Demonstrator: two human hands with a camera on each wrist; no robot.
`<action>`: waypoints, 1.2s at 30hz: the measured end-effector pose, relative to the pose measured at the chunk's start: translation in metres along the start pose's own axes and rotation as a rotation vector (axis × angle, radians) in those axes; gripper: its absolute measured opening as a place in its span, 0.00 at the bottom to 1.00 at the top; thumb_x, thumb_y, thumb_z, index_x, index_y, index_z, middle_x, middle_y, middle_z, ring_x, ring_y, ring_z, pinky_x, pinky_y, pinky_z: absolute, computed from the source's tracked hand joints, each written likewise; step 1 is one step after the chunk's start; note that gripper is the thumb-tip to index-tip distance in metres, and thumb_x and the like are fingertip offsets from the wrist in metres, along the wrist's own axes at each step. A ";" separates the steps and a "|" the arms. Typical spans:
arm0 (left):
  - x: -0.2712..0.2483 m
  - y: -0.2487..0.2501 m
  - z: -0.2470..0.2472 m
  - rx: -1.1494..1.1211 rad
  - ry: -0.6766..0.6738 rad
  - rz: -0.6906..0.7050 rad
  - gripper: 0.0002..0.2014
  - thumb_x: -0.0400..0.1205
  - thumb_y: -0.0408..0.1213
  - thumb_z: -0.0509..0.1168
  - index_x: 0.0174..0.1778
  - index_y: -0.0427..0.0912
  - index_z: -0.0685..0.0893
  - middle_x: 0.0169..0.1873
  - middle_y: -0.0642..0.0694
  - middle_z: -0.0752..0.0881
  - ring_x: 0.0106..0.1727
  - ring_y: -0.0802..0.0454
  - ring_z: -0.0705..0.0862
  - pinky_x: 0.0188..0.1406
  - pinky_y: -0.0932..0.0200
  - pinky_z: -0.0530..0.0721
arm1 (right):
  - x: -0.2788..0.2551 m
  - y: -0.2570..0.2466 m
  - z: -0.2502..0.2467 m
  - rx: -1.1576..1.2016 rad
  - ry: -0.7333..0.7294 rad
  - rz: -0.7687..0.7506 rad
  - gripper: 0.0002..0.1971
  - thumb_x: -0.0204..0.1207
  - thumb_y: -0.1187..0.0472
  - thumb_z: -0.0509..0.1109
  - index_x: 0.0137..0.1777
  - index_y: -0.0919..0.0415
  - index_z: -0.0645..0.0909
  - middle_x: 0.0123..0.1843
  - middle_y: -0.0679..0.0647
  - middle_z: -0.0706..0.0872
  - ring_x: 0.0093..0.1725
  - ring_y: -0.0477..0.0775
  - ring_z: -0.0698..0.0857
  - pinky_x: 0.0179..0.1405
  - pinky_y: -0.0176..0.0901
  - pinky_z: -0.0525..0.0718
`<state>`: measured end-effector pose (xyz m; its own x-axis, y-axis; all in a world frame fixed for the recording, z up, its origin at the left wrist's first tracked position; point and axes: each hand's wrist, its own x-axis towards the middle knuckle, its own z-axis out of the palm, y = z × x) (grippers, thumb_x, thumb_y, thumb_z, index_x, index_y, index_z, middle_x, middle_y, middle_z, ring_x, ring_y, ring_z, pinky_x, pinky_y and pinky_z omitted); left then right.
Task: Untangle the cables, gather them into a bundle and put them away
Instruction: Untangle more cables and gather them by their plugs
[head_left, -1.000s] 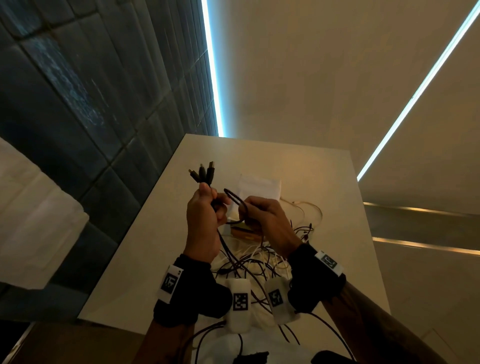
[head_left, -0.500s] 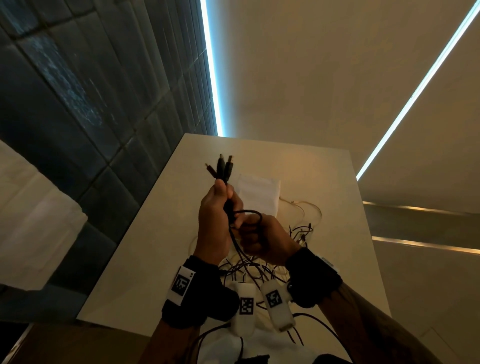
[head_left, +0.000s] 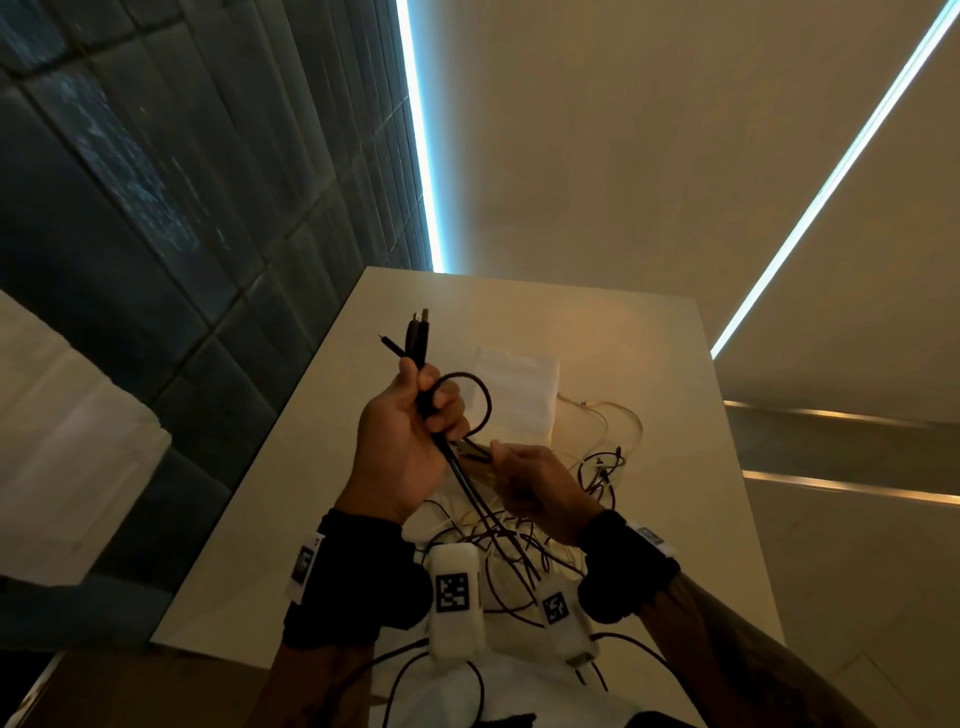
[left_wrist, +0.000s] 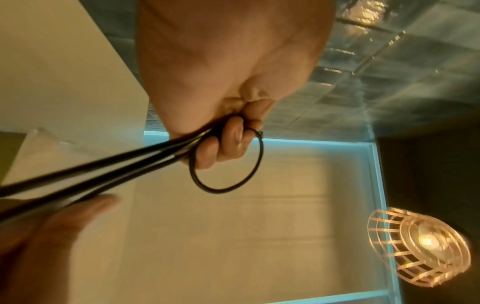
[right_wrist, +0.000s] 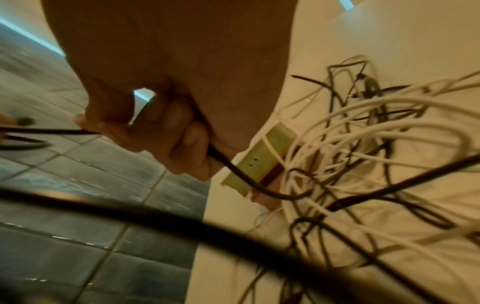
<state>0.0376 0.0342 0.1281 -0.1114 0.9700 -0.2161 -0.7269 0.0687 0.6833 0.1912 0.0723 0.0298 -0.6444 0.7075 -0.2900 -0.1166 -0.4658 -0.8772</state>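
Note:
My left hand (head_left: 431, 410) is raised over the table and grips a bunch of black cables (head_left: 457, 467); their plugs (head_left: 418, 335) stick up above the fist. One black cable forms a loop (head_left: 485, 395) round the fingers, and the left wrist view shows this loop (left_wrist: 255, 170) under the curled fingers (left_wrist: 231, 142). My right hand (head_left: 511, 457), just right of and below the left, grips a single black cable (right_wrist: 228, 164) that runs through its fist (right_wrist: 161, 131). A tangle of black and white cables (head_left: 498, 545) lies on the table under both hands, and it fills the right of the right wrist view (right_wrist: 363, 131).
A white pouch (head_left: 519, 384) lies on the pale table (head_left: 649, 364) beyond the hands. A yellow-green box (right_wrist: 262, 158) sits among the cables. More thin cables (head_left: 602, 462) spread to the right. A dark tiled wall (head_left: 130, 208) runs along the table's left edge.
The black cable's loop has widened and now lies round my left hand's fingers. The left hand moved right, then back left. The right hand sits lower than a second ago.

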 end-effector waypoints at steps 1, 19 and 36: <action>0.000 0.001 -0.001 -0.032 0.000 0.001 0.21 0.89 0.49 0.46 0.32 0.46 0.70 0.26 0.51 0.70 0.25 0.57 0.63 0.29 0.60 0.62 | -0.001 0.005 -0.004 -0.012 0.025 -0.013 0.14 0.84 0.53 0.63 0.43 0.59 0.85 0.29 0.52 0.59 0.24 0.48 0.56 0.25 0.44 0.51; 0.009 -0.006 -0.020 0.132 0.217 0.094 0.19 0.90 0.48 0.46 0.35 0.45 0.70 0.31 0.49 0.71 0.28 0.55 0.66 0.31 0.59 0.63 | -0.012 -0.029 0.018 -0.079 0.308 -0.300 0.10 0.83 0.65 0.64 0.46 0.74 0.80 0.29 0.55 0.72 0.20 0.41 0.72 0.19 0.31 0.74; -0.003 -0.006 0.002 -0.051 0.105 -0.012 0.20 0.89 0.49 0.47 0.35 0.44 0.71 0.31 0.46 0.73 0.34 0.51 0.73 0.39 0.58 0.74 | 0.000 -0.037 0.036 -0.408 0.029 -0.482 0.12 0.79 0.57 0.69 0.34 0.58 0.80 0.25 0.43 0.77 0.25 0.44 0.72 0.29 0.37 0.71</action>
<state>0.0430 0.0317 0.1260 -0.1709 0.9393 -0.2975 -0.7616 0.0657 0.6447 0.1680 0.0706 0.0764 -0.5697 0.8043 0.1692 -0.0878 0.1452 -0.9855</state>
